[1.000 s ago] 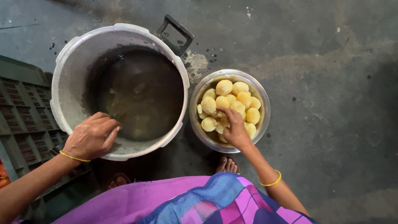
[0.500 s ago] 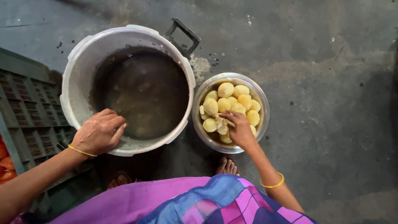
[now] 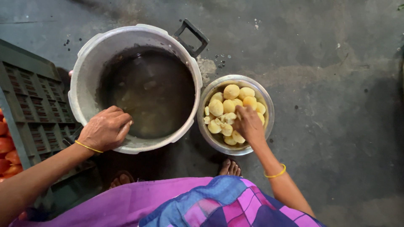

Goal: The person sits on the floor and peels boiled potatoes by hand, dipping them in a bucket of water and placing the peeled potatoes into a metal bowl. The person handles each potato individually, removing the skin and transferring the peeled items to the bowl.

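Note:
My left hand (image 3: pixel 105 129) grips the near rim of a large metal pot (image 3: pixel 88 63) that holds murky water with pale shapes sunk in it. A black handle (image 3: pixel 192 37) sticks out at the pot's far right. To the right stands a steel bowl (image 3: pixel 267 101) heaped with several peeled yellow potatoes (image 3: pixel 230 91). My right hand (image 3: pixel 248 122) reaches down into the bowl, fingers curled over the potatoes at its near side; whether it holds one I cannot tell. Yellow bangles circle both wrists.
A dark plastic crate (image 3: pixel 29 105) lies at the left, with red tomatoes (image 3: pixel 6 147) at its edge. The floor (image 3: pixel 336 84) is grey concrete. My toes (image 3: pixel 229 168) and purple patterned garment (image 3: pixel 189 204) fill the bottom of the view.
The view has shifted, with pot and bowl sliding rightward and downward in frame. My right hand stays in the bowl among the potatoes. My left hand keeps its hold on the pot rim.

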